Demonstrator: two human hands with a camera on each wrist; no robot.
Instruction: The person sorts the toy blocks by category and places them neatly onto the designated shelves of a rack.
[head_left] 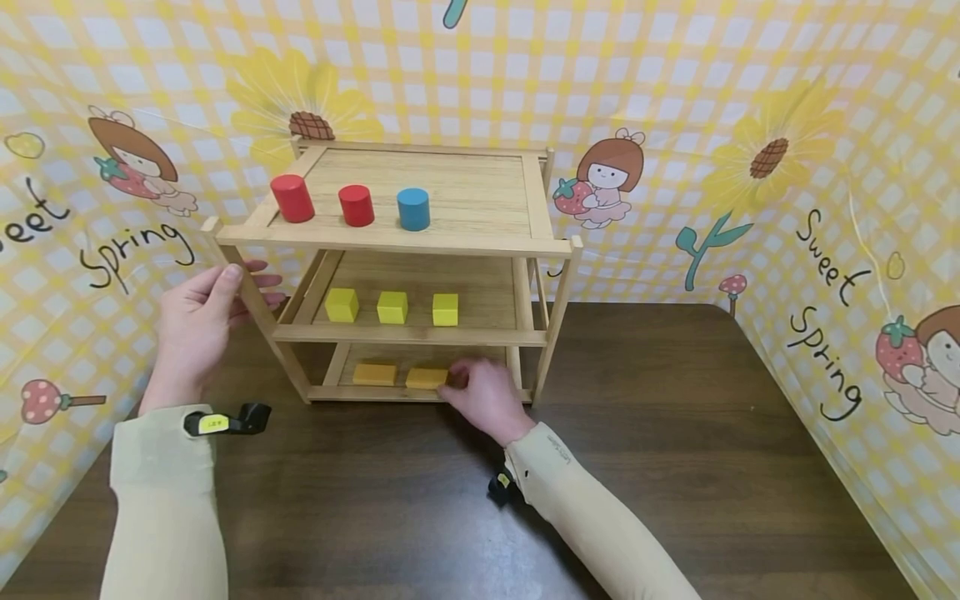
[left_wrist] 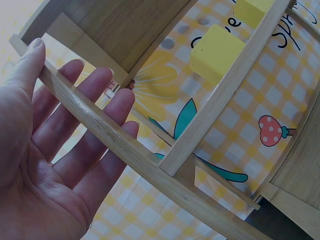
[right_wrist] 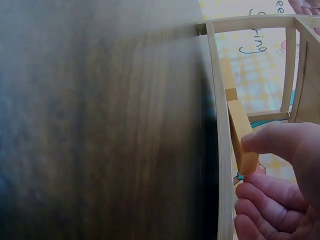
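Observation:
A three-tier wooden shelf rack (head_left: 420, 243) stands on the table. My left hand (head_left: 197, 312) holds its front left post (left_wrist: 92, 120), thumb on the near side and fingers reaching behind. Down at the bottom tier, my right hand (head_left: 483, 396) pinches the right end of a flat orange wooden block (right_wrist: 243, 125) between thumb and fingers. Left of it lies a second orange block (head_left: 375, 374). On the middle tier, yellow cubes (head_left: 392, 307) sit in a row. The top tier carries two red cylinders (head_left: 292, 198) and a blue cylinder (head_left: 414, 209).
Dark wooden tabletop (head_left: 675, 433) extends in front of the rack and to its right. Behind and at both sides hangs a yellow checked cloth (head_left: 480, 75) printed with flowers and cartoon figures. The rack's front rails and right post (head_left: 561, 321) border the tiers.

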